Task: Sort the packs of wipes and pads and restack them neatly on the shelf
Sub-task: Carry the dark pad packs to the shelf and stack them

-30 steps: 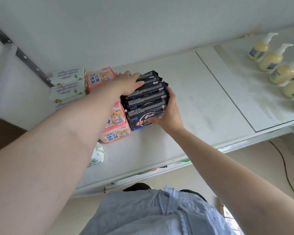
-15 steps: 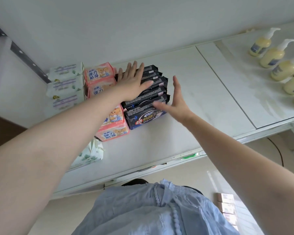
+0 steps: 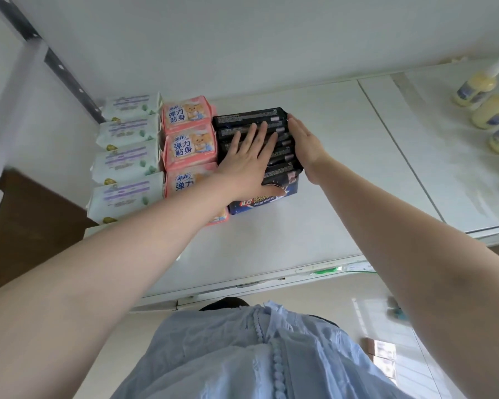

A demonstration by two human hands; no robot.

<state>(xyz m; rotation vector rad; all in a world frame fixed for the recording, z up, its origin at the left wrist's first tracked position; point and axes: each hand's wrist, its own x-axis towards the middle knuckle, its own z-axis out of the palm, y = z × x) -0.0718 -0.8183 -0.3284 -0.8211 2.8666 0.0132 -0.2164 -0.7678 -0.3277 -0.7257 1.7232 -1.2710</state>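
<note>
on the white shelf (image 3: 314,214), at its left end, three rows of packs stand side by side: pale green wipe packs (image 3: 127,156) nearest the wall, pink pad packs (image 3: 189,145) next, dark pad packs (image 3: 254,122) outermost. left hand (image 3: 247,162) lies flat on top of the dark row, fingers straight and spread, gripping nothing. right hand (image 3: 306,145) is also flat, palm pressed against the row's right side, fingers together. step in hand, by judgement: squaring up the dark row against the pink one, the sorting itself largely done. the front dark pack appears to lean somewhat out of line. next move calls for a gentle inward push and a press at the front pack to bring it flush, then release without dragging packs askew. pump bottles (image 3: 490,110) stand well apart at the right.
</note>
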